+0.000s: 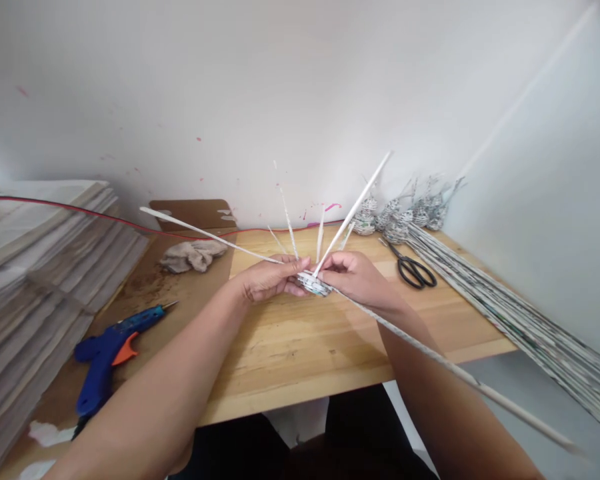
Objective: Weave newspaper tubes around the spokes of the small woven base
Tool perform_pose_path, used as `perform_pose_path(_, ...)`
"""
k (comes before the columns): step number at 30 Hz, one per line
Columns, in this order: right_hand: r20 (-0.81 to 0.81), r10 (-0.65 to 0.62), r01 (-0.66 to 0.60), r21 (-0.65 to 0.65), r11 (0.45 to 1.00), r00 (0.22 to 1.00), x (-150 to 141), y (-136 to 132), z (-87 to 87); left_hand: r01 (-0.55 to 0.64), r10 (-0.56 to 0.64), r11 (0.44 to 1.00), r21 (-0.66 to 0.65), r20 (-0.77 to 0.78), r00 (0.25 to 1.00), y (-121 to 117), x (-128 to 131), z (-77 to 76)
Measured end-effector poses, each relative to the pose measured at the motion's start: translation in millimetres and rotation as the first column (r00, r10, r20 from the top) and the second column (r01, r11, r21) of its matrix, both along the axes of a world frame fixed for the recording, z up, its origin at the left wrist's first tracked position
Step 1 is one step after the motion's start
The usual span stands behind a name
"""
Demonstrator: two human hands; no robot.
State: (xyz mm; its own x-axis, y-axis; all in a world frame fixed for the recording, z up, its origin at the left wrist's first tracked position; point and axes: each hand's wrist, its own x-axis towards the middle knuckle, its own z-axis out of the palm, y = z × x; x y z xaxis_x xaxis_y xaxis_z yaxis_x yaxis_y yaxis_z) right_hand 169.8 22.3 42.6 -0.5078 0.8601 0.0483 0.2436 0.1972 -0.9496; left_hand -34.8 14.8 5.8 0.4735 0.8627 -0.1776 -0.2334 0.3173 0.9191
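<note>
Between my two hands is a small woven paper basket (314, 284), its round base made of printed paper tubes. Several paper tubes stick up and out of it like spokes. My left hand (276, 277) grips its left side, thumb on top. On the right side, my right hand (351, 275) has its fingers pinched at the rim, by the foot of a thick white paper tube (354, 210) that leans up to the right. A long paper tube (425, 350) runs from the weave under my right hand, across my right forearm, toward the lower right.
Black-handled scissors (416, 272) lie right of my hands, beside a bundle of long paper tubes (505, 313). Small woven pieces (397, 225) stand at the back right. Left are a blue glue gun (111, 357), a crumpled cloth (193, 256) and stacked paper (45, 293). A red cord (130, 223) crosses behind.
</note>
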Motion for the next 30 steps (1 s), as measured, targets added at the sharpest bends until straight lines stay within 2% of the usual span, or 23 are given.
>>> perform_pose_path(4, -0.134, 0.065, -0.071, -0.042, 0.997, 0.989, 5, 9, -4.4, -0.136, 0.138, 0.99, -0.043, 0.043, 0.989, 3, -1, 2.8)
perform_pose_path(7, -0.262, 0.018, 0.009, 0.105, 0.994, 0.965, 11, 12, -5.9, -0.279, 0.291, 0.953, -0.116, 0.112, 0.95, 4, -3, 9.9)
perform_pose_path(10, -0.185, -0.033, 0.079, 0.248, 0.966, 0.982, 16, 9, -3.7, -0.374, 0.394, 0.916, -0.145, 0.149, 0.907, 4, -3, 15.8)
perform_pose_path(12, -0.079, -0.035, 0.055, 0.27, 0.961, 0.996, 15, 6, -3.1, -0.395, 0.415, 0.908, -0.14, 0.164, 0.895, 4, -4, 16.7)
perform_pose_path(14, -0.043, -0.044, 0.053, 0.248, 0.967, 0.998, 10, 5, -4.5, -0.395, 0.414, 0.909, -0.132, 0.172, 0.894, 4, -4, 15.5)
perform_pose_path(18, -0.137, -0.103, 0.132, 0.228, 0.965, 0.985, -5, 6, -9.0, -0.397, 0.415, 0.909, -0.126, 0.192, 0.889, 3, -5, 12.7)
perform_pose_path(21, -0.154, -0.139, 0.185, 0.342, 0.921, 0.978, -15, 5, -8.2, -0.415, 0.431, 0.902, -0.116, 0.224, 0.874, 4, -6, 13.1)
perform_pose_path(24, -0.145, -0.118, 0.171, 0.446, 0.878, 0.982, -18, 6, -4.1, -0.44, 0.45, 0.893, -0.099, 0.251, 0.857, 5, -6, 13.5)
perform_pose_path(26, -0.178, -0.096, 0.161, 0.397, 0.904, 0.979, -16, 9, -0.8, -0.472, 0.476, 0.878, -0.085, 0.267, 0.838, 6, -6, 13.0)
perform_pose_path(28, -0.244, -0.109, 0.171, 0.252, 0.953, 0.964, -11, 14, 2.4, -0.491, 0.491, 0.868, -0.072, 0.265, 0.83, 6, -6, 12.0)
perform_pose_path(30, -0.277, -0.095, 0.122, 0.083, 0.989, 0.956, -7, 20, 4.7, -0.483, 0.479, 0.874, -0.053, 0.251, 0.841, 6, -7, 10.7)
